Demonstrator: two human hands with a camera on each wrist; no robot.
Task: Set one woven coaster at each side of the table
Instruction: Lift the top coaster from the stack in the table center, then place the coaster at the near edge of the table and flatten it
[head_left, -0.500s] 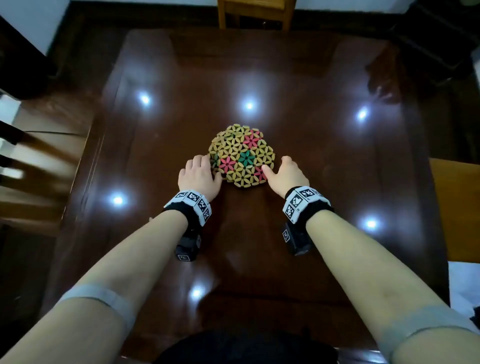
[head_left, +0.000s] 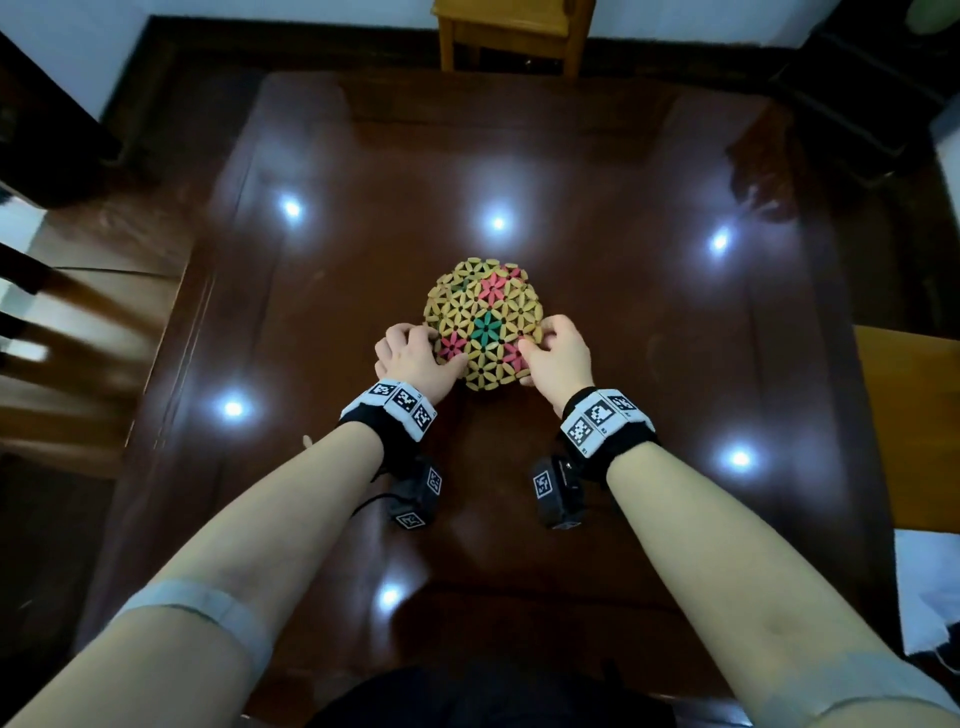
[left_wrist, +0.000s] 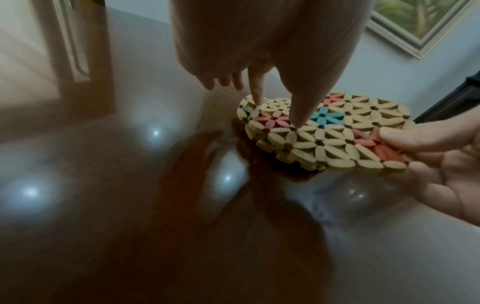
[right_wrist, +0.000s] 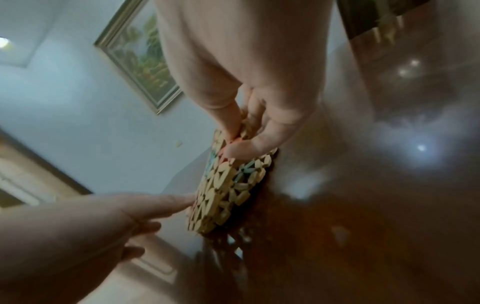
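Observation:
A stack of round woven coasters (head_left: 483, 322), tan with pink and green flowers, lies in the middle of the dark glossy table (head_left: 649, 322). My left hand (head_left: 431, 348) is at the stack's left edge. In the left wrist view its thumb and index fingertips (left_wrist: 255, 100) press down on the top coaster (left_wrist: 332, 139). My right hand (head_left: 540, 343) pinches the stack's near right edge, thumb on top and fingers beneath (left_wrist: 415, 148). The right wrist view shows that edge of the coaster (right_wrist: 226, 191) raised off the table in my right hand (right_wrist: 235, 144). How many coasters it holds is unclear.
A wooden chair (head_left: 506, 36) stands at the far side, another chair (head_left: 78, 322) at the left, and a tan wooden seat (head_left: 914, 415) at the right. Something white (head_left: 930, 587) lies low at the right. Ceiling lights reflect in the tabletop.
Both hands moved from beside the stack's near edge onto it. The left fingertips now press on top, and the right hand has pinched and raised the right edge.

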